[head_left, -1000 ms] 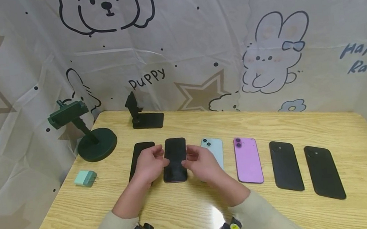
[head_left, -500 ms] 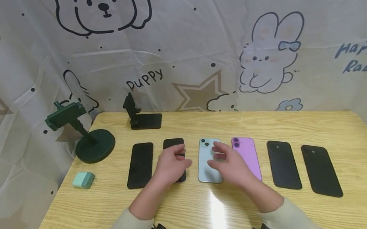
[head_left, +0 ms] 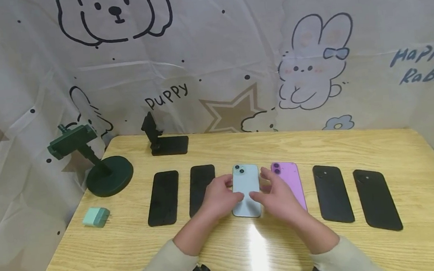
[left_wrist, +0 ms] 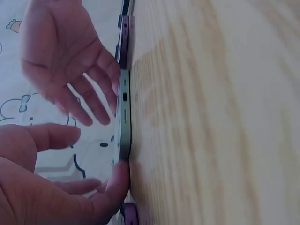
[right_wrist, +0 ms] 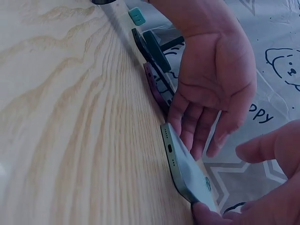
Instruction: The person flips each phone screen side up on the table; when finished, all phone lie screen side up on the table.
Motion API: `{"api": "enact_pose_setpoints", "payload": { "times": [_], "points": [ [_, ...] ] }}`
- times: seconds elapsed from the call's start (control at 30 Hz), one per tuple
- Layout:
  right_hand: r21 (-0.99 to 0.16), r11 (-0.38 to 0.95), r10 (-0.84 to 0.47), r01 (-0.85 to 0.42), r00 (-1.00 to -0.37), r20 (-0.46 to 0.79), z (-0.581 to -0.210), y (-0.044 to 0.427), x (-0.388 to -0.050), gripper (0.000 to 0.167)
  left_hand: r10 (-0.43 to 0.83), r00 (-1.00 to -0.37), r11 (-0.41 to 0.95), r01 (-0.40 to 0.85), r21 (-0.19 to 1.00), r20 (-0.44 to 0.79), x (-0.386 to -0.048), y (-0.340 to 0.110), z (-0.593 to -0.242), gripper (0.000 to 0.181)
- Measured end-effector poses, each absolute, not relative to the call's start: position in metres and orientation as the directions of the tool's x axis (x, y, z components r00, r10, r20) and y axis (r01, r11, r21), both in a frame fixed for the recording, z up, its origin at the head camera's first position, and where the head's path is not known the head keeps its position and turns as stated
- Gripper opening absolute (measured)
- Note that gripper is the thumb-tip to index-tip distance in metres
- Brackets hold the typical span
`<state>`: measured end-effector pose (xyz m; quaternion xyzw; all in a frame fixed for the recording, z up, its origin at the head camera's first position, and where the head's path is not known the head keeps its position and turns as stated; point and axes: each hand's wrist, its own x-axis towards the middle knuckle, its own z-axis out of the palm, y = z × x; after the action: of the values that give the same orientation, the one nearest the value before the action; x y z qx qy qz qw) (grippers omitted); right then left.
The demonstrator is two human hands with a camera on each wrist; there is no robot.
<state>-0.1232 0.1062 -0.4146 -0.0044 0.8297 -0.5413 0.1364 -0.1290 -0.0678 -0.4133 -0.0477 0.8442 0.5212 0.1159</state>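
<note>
A light blue phone (head_left: 247, 206) lies camera side up on the wooden table, between the two hands. My left hand (head_left: 221, 198) is at its left edge, fingers loosely bent; in the left wrist view a finger of the left hand (left_wrist: 61, 199) touches the phone's side (left_wrist: 125, 112), the thumb held off it. On the other side is my right hand (head_left: 279, 197), partly covering a purple phone (head_left: 291, 176). The right wrist view shows a finger of the right hand (right_wrist: 272, 204) at a corner of the light blue phone (right_wrist: 185, 164), its thumb clear.
Two dark phones (head_left: 163, 197) (head_left: 200, 185) lie to the left, two black phones (head_left: 333, 194) (head_left: 377, 200) to the right. A green stand (head_left: 109, 176), a black stand (head_left: 170, 145) and a mint charger (head_left: 96, 217) are at the left. A patterned cloth hangs behind.
My left hand has moved right, off the second dark phone, to the light blue phone's left edge. The right hand went right, uncovering the light blue phone, and now stands at its right edge.
</note>
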Motion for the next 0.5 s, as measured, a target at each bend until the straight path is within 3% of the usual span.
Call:
{"api": "enact_pose_setpoints", "payload": {
  "times": [0.2,0.5],
  "points": [
    [-0.9,0.409,-0.109,0.152,-0.971,-0.213,-0.414,0.099,-0.124,0.082,-0.046,-0.966,0.443,-0.248,0.861,-0.254,-0.131,-0.064,-0.415,0.066],
    [-0.919,0.345,-0.063,0.193,-0.972,-0.228,-0.419,0.095,-0.124,0.074,-0.064,-0.955,0.292,-0.296,0.909,-0.29,-0.13,-0.06,-0.42,0.065]
  ]
}}
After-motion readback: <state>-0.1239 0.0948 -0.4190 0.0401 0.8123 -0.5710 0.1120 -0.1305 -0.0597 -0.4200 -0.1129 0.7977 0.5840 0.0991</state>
